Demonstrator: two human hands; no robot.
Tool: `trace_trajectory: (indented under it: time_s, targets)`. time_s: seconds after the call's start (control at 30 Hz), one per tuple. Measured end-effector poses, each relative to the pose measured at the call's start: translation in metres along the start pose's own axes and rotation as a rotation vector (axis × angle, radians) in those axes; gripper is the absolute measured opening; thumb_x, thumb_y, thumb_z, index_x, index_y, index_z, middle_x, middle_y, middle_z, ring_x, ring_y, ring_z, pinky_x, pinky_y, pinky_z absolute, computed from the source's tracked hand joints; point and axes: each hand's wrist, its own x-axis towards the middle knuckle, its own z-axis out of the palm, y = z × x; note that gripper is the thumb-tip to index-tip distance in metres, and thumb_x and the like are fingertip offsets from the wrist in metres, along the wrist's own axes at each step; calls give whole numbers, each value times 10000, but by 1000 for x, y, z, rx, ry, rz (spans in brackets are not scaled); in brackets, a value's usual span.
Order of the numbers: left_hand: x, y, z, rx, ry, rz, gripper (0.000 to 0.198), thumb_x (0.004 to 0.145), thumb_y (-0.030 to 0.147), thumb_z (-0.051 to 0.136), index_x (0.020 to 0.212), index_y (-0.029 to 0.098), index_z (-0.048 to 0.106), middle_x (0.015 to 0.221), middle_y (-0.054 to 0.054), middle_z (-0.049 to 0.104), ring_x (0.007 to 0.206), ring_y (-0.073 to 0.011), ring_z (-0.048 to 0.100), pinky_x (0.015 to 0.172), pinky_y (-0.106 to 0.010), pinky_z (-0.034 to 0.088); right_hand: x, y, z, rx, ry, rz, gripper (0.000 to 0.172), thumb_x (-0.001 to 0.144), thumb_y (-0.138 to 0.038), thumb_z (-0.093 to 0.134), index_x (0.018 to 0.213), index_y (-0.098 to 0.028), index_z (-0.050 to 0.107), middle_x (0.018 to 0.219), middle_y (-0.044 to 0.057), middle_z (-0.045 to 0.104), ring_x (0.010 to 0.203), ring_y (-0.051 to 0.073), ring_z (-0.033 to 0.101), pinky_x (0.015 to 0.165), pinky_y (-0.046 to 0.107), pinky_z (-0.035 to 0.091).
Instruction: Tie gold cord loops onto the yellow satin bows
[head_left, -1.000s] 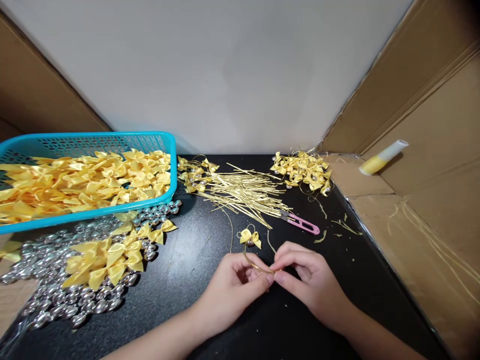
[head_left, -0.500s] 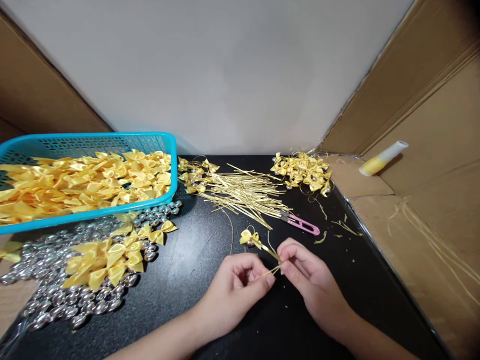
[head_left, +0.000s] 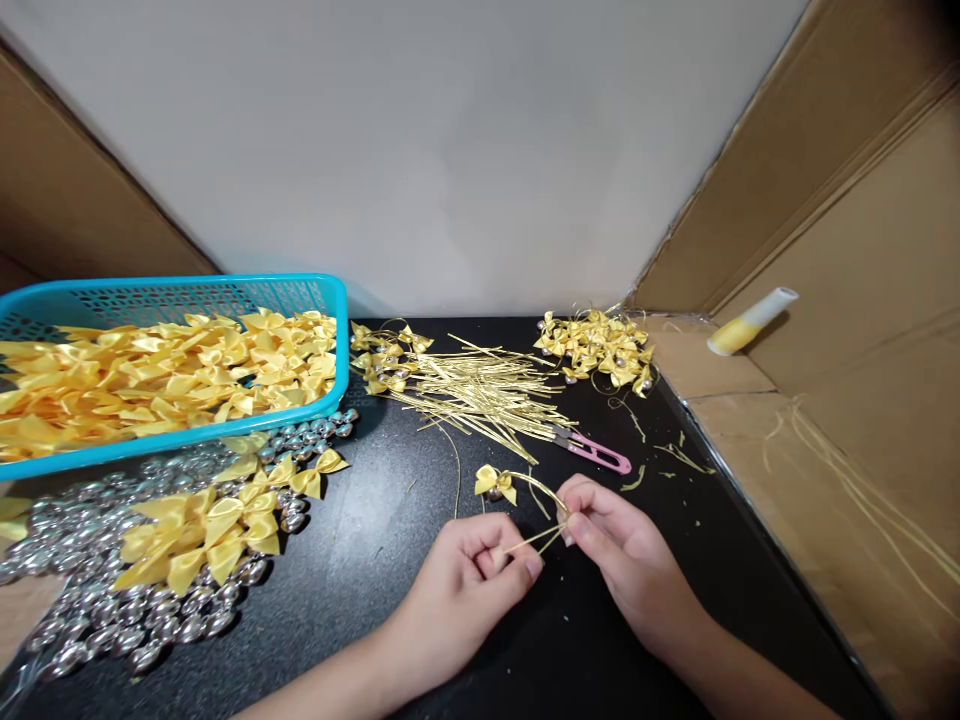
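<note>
A yellow ribbon bow (head_left: 496, 484) with a silver bead hangs at the end of a gold twist tie (head_left: 541, 486), just beyond my hands. My right hand (head_left: 611, 550) pinches the twist tie and a thin yellow cord (head_left: 536, 540) between thumb and fingertips. Thumb and forefinger of my left hand (head_left: 480, 575) are closed on the cord, which runs across to the right hand. A loop of cord trails near the bow. Behind the hands lie a heap of gold twist ties (head_left: 487, 395) and pink thread snips (head_left: 600, 453).
At the left, a blue basket (head_left: 341, 360) holds many yellow bows. Silver beads (head_left: 150, 620) and loose bows (head_left: 217, 530) spread in front of it. Beaded bows (head_left: 600, 348) are piled at the back right, near cord scraps (head_left: 682, 458). A cardboard wall (head_left: 862, 230) stands at the right.
My right hand has shifted slightly away from the bow, and the twist tie now arcs more. The view has moved a little; both hands keep their pinch.
</note>
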Motion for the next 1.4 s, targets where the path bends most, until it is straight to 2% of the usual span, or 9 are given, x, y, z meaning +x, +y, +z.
trace_trajectory:
  time_s: [0.4, 0.6, 0.7, 0.8, 0.9, 0.97, 1.13, 1.2, 1.4]
  targets:
    - [3, 1, -1, -11, -10, 15, 344, 752, 410, 681, 594, 176, 485, 476, 104, 304, 453, -61, 183, 433, -204, 137, 6, 1, -3, 206, 17, 191, 315, 802, -482, 662, 760, -181, 577, 712, 1, 460, 649, 138, 407, 630, 276, 384]
    - [2, 0, -1, -1, -3, 3, 332, 738, 412, 702, 601, 171, 518, 472, 101, 325, 445, -61, 191, 431, -204, 151, 11, -1, -16, 294, 87, 184, 326, 808, -465, 642, 951, -177, 695, 876, 82, 605, 737, 178, 507, 668, 316, 428]
    - [2, -1, -2, 4, -16, 14, 340, 750, 421, 695, 601, 174, 514, 463, 108, 302, 439, -60, 173, 427, -204, 144, 9, 0, -18, 221, 66, 115, 294, 812, -442, 626, 924, -182, 707, 854, 80, 622, 759, 192, 530, 692, 326, 443]
    - [2, -2, -3, 19, -19, 21, 348, 762, 432, 685, 608, 175, 508, 464, 109, 292, 440, -60, 170, 424, -205, 139, 6, 2, -18, 159, -42, 5, 254, 808, -414, 646, 950, -211, 700, 857, 54, 626, 804, 189, 553, 719, 303, 449]
    - [2, -2, -4, 25, -26, 22, 356, 766, 441, 677, 609, 174, 502, 466, 110, 288, 439, -59, 168, 421, -206, 135, 3, 4, -19, 151, -175, 10, 264, 834, -412, 629, 1005, -220, 689, 852, 41, 636, 806, 175, 569, 734, 288, 453]
    - [2, -1, -4, 23, -31, 20, 358, 766, 443, 673, 608, 176, 495, 463, 112, 282, 438, -59, 163, 420, -207, 131, 3, 3, -19, 168, -209, 17, 267, 844, -400, 616, 1021, -212, 684, 854, 44, 647, 796, 171, 582, 746, 295, 465]
    - [2, 0, -4, 54, -31, 19, 341, 768, 417, 665, 603, 174, 494, 461, 115, 273, 440, -60, 165, 417, -207, 134, 5, -2, -15, -57, -123, -208, 97, 770, -143, 679, 840, -204, 707, 807, 33, 671, 771, 157, 614, 720, 267, 487]
    - [2, 0, -5, 56, -35, 26, 330, 774, 406, 658, 608, 172, 497, 466, 114, 274, 442, -60, 168, 417, -206, 135, 6, -3, -15, -133, -88, -269, 112, 791, -105, 658, 776, -203, 709, 752, 25, 680, 721, 144, 617, 682, 252, 488]
    - [1, -2, -8, 36, -83, 19, 347, 792, 413, 642, 600, 180, 470, 459, 117, 262, 436, -58, 151, 415, -215, 109, 11, -3, -18, -57, -87, -214, 63, 818, -175, 684, 776, -197, 725, 741, 33, 688, 673, 136, 624, 614, 238, 496]
